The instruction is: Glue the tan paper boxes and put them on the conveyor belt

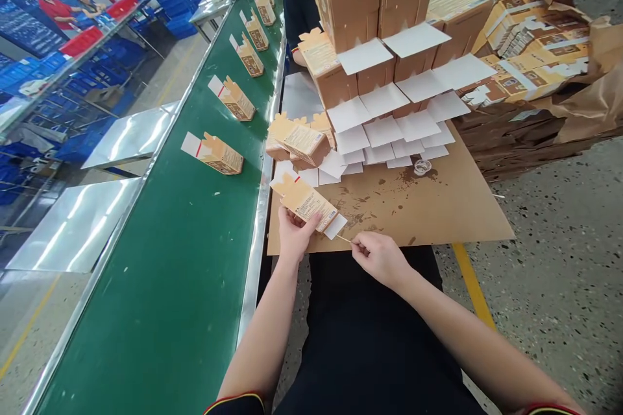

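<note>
A small tan printed carton (311,201) lies in the grip of my left hand (296,233), its thumb over the printed face. A white flap (335,225) sticks out from the carton's near end, towards my right hand. My right hand (377,256) is closed on a thin pale stick (343,238), whose tip is at that flap; whether they touch I cannot tell. Beyond the carton, a few more cartons (306,142) lie in a loose heap. Stacked cartons (365,97) with white flaps jutting out stand at the back of the brown board (438,207).
To my left runs a green conveyor belt (170,285) with a row of upright cartons (221,154). A small clear round dish (422,167) sits on the stained board. On the right, a large torn paper-wrapped bundle (540,71) holds flat cartons. Another person's dark sleeve (299,0) shows behind the stack.
</note>
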Available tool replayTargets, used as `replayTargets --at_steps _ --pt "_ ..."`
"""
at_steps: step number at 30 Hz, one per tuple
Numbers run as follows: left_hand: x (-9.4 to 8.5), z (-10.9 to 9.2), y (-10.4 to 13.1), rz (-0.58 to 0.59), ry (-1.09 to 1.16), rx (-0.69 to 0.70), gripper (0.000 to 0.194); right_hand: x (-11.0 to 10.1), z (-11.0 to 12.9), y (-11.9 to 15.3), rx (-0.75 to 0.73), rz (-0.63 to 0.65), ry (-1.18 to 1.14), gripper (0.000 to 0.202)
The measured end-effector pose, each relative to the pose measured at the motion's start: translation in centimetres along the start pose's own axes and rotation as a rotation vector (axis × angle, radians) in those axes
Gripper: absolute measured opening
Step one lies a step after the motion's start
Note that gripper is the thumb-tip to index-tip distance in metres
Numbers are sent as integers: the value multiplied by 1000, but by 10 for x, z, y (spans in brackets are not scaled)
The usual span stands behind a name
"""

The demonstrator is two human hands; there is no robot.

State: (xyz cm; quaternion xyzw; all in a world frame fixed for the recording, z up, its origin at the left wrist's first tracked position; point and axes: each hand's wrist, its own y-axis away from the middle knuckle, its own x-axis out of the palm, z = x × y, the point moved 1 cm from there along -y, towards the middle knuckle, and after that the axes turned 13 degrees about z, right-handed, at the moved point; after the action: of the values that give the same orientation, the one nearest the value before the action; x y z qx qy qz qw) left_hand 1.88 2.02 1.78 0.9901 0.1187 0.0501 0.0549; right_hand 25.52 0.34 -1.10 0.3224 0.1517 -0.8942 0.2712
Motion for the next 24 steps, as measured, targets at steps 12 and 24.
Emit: replayTargets --at_steps 12,24 --pt "19 12 25 -16 -235 69 91 -40 -15 13 125 -205 -103 23" --pt "25 31 33 -49 -390 104 82 -53 -10 24 183 -299 -169 23"
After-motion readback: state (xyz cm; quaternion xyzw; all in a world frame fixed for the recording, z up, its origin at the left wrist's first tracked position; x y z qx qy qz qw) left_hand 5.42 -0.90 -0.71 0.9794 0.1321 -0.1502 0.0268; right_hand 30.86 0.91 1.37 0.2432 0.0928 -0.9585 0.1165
